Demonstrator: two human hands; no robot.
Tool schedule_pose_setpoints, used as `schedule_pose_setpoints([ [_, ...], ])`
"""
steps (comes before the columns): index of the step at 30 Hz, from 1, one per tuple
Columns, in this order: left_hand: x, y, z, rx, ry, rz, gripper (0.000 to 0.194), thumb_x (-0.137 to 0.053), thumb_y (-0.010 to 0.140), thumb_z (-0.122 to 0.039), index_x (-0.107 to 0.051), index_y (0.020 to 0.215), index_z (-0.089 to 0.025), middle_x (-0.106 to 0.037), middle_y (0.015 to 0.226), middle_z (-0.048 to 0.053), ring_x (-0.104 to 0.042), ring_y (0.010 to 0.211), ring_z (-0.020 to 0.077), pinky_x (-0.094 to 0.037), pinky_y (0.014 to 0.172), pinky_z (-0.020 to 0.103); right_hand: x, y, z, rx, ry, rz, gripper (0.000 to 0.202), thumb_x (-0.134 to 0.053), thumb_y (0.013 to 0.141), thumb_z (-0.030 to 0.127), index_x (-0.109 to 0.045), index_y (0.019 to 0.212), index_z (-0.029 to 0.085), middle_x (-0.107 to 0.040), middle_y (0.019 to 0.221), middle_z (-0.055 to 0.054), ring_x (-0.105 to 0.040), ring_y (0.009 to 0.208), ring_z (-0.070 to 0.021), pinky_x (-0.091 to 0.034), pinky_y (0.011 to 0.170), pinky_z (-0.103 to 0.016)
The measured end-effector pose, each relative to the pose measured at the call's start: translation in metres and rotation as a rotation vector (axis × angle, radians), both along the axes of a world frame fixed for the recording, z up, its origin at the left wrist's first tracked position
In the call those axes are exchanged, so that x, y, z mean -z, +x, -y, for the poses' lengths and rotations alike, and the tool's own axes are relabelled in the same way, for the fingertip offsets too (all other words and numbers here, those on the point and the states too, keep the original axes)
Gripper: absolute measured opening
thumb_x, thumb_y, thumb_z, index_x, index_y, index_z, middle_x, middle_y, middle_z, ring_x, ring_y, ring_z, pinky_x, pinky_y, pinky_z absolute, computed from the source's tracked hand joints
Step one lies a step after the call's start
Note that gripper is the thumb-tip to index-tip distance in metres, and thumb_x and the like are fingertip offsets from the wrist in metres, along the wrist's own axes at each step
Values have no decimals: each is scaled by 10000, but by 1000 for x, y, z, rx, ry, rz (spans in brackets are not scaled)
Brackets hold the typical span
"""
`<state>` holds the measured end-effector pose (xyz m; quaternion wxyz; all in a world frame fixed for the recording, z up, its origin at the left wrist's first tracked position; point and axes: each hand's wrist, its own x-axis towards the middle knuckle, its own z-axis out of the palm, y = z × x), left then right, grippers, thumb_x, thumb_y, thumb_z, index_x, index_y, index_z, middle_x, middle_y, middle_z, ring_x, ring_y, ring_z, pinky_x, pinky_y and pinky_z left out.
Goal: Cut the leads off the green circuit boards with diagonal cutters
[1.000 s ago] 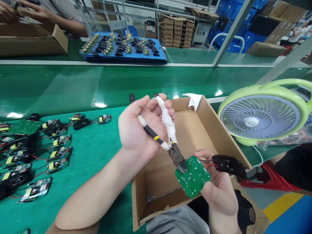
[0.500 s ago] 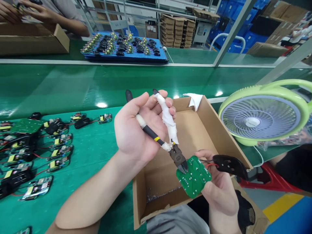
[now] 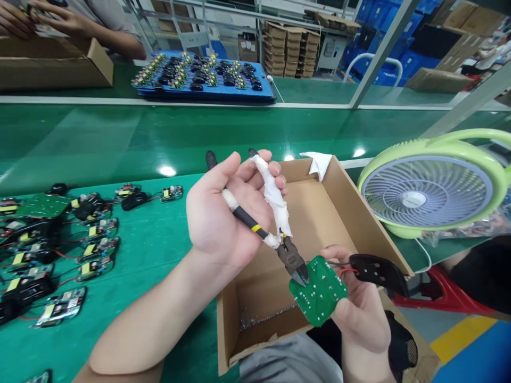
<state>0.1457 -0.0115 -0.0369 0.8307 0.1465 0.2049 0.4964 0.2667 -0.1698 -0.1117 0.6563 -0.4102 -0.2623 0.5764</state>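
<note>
Diagonal cutters (image 3: pixel 292 256) with taped handles lie across the palm of my left hand (image 3: pixel 217 226). My fingers curl round the white-wrapped handle, and the handles are spread apart. The dark jaw tips rest against the solder side of a green circuit board (image 3: pixel 321 298). My right hand (image 3: pixel 361 319) grips that board along its right edge, thumb on top. Short red and black wires run from it to a black plastic housing (image 3: pixel 377 272), which hangs over the right fingers. The board's other face is hidden.
Beneath both hands sits an open cardboard box (image 3: pixel 343 213) with small clippings inside. Several wired boards (image 3: pixel 96 250) lie on the green mat at left. A green fan (image 3: pixel 427 191) stands at right. Across the bench are a loaded blue tray (image 3: pixel 255 94) and a co-worker's hands (image 3: pixel 67 24).
The board has shifted very slightly right and down in my right hand. The cutters stay at nearly the same spot on it, and my left hand has barely moved.
</note>
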Motion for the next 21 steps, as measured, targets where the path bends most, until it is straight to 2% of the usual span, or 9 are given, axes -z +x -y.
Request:
schedule_pose_setpoints([
  [5,0,-2,0,42,-44,8,313,-392,977,-344,-584,885,-114,-562,775,85,-582,648,154,-530,619,259,-2,-2,-1,27,6,60,444,-904,737,382,-724,1135,305,-748,989,-57,-718,843,-202,-603,738,-296],
  [8,3,-1,-1,85,-41,8,313,-414,964,-351,-592,884,-106,-569,786,90,-587,653,160,-533,617,268,-2,-2,0,42,-6,51,478,-910,717,409,-712,1137,297,-738,1006,-66,-712,838,-222,-607,726,-329],
  [15,1,-1,0,19,-55,12,357,-383,975,-382,-588,873,-109,-557,780,86,-579,648,153,-535,611,255,0,-1,1,53,-29,19,514,-925,691,378,-689,1139,292,-717,946,-50,-702,849,-235,-606,730,-350],
  [18,1,0,0,11,-49,-1,351,-395,971,-380,-591,876,-105,-553,786,84,-577,653,151,-535,612,250,0,-1,1,98,-36,57,528,-935,674,382,-686,1129,281,-718,978,-63,-698,874,-250,-602,745,-365],
  [21,2,0,1,6,-46,-7,344,-404,968,-370,-593,873,-100,-553,790,81,-575,654,147,-532,613,247,0,-1,2,79,-24,70,498,-917,702,394,-697,1137,293,-738,1011,-72,-696,880,-246,-592,753,-364],
])
